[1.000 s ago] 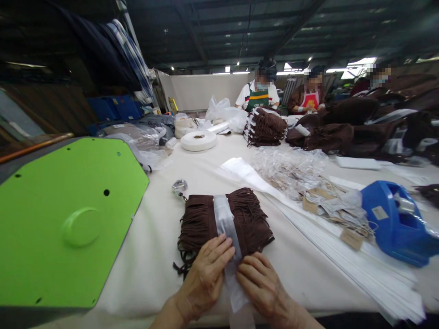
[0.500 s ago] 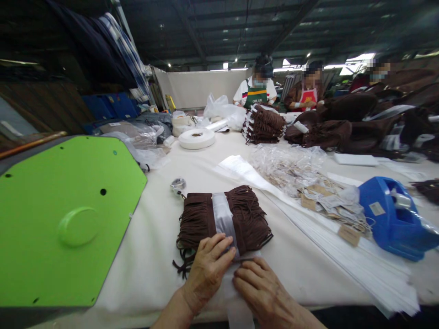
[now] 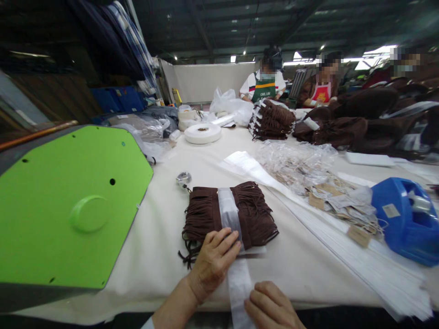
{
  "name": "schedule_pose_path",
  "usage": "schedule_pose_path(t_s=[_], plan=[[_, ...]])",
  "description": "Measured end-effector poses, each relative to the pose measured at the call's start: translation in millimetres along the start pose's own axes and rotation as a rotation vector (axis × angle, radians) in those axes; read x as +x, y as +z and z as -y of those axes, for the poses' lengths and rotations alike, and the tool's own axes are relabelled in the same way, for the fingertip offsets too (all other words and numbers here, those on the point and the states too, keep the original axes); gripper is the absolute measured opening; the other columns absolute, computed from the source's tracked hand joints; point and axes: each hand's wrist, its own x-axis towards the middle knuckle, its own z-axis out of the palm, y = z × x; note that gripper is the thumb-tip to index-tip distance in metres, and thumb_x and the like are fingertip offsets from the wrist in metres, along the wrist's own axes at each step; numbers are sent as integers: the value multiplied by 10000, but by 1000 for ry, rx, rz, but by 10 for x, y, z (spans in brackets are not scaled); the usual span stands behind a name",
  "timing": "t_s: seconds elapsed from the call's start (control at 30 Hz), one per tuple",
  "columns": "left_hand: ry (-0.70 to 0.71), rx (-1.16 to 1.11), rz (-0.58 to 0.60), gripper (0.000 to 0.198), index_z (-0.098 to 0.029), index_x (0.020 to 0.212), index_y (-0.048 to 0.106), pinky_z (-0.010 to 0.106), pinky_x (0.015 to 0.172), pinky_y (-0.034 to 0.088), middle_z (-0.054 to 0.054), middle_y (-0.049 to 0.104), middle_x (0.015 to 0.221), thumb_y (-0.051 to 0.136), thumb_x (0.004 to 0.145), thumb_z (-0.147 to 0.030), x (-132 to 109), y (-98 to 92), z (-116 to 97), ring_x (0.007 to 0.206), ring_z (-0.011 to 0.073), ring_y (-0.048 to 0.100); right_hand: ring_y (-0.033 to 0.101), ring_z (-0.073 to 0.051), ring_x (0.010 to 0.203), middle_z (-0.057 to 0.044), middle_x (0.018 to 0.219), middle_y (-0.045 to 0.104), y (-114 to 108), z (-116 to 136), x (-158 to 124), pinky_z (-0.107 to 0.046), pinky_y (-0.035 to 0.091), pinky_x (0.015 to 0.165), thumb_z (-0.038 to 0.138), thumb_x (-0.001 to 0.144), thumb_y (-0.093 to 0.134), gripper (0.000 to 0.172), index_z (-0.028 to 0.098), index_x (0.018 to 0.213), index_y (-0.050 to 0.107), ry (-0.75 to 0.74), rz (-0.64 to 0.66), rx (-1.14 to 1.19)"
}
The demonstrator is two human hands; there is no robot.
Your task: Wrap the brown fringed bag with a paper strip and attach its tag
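Pressing down with fingers spread, the left hand (image 3: pixel 214 260) pins a brown fringe bundle (image 3: pixel 202 214) and the white strip (image 3: pixel 230 214) banded across it. Both lie on the table (image 3: pixel 161 256), just right of the green panel (image 3: pixel 75 205). Farther right of the panel, at the table's near edge, the right hand (image 3: pixel 270 306) curls around the strip's loose end, apparently pinching it, though the frame crops the grip. A blue dispenser (image 3: pixel 404 224) sits well right of the panel.
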Motion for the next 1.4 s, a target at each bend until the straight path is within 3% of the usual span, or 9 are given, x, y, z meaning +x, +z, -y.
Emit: schedule_pose_path(t_s=[0.2,0.37,0.57,0.73,0.87,0.97,1.1,1.27,1.4], plan=[[9,30,9,217,-115,1031,602,375,908,328,98,576,1170,458,868,-100,5,7,-18,1150,243,437,552,-148,591,-47,578,594,-12,15,48,-259,476,572,64,909,357,296,103,777,618,-51,11,41],[27,32,2,248,-113,1018,604,359,853,356,90,562,983,391,891,-106,23,-19,-13,991,208,471,580,-164,673,-72,662,639,-151,-19,159,-276,494,629,93,912,379,251,105,856,623,-25,29,52],[47,-40,140,315,-99,1120,552,355,866,363,80,565,991,322,909,-135,26,-114,20,970,201,459,549,-167,677,-77,672,623,-290,-118,440,-280,490,617,130,922,339,277,125,887,613,51,46,141],[-28,-262,294,514,-75,1264,426,416,870,426,124,551,1031,421,755,-142,58,-254,15,970,243,481,524,-162,704,-71,714,609,-286,-323,734,-275,472,626,134,914,359,263,145,855,615,125,-20,187],[-276,-367,171,679,-110,1408,154,369,854,476,114,569,1042,461,809,-202,-7,-219,-3,936,206,533,528,-149,699,-46,730,600,-208,-554,879,-259,456,617,148,891,420,225,176,832,635,215,4,199],[-399,-317,36,680,-135,1420,104,314,790,513,121,574,1079,466,856,-251,-41,-125,-8,861,177,571,540,-148,713,-43,756,612,-124,-694,935,-250,452,628,188,892,444,225,184,794,646,304,100,214],[-421,-263,-26,650,-124,1423,88,271,768,527,124,591,1066,433,881,-226,-32,-39,-30,827,156,592,553,-141,719,-23,737,614,-14,-773,981,-227,436,631,227,878,522,206,194,716,644,466,250,181],[-395,-130,-53,608,-89,1395,182,321,906,487,170,506,1182,464,867,-196,-54,-23,-58,1124,212,497,548,-141,717,-6,708,587,78,-744,1017,-226,408,621,166,798,623,164,186,639,591,584,343,27],[-294,-49,-100,379,-112,1228,463,297,926,471,146,490,1172,472,850,-120,-55,-38,-57,1141,198,457,532,-140,708,3,695,569,124,-731,994,-231,393,617,143,781,618,181,189,622,545,593,308,-5]])
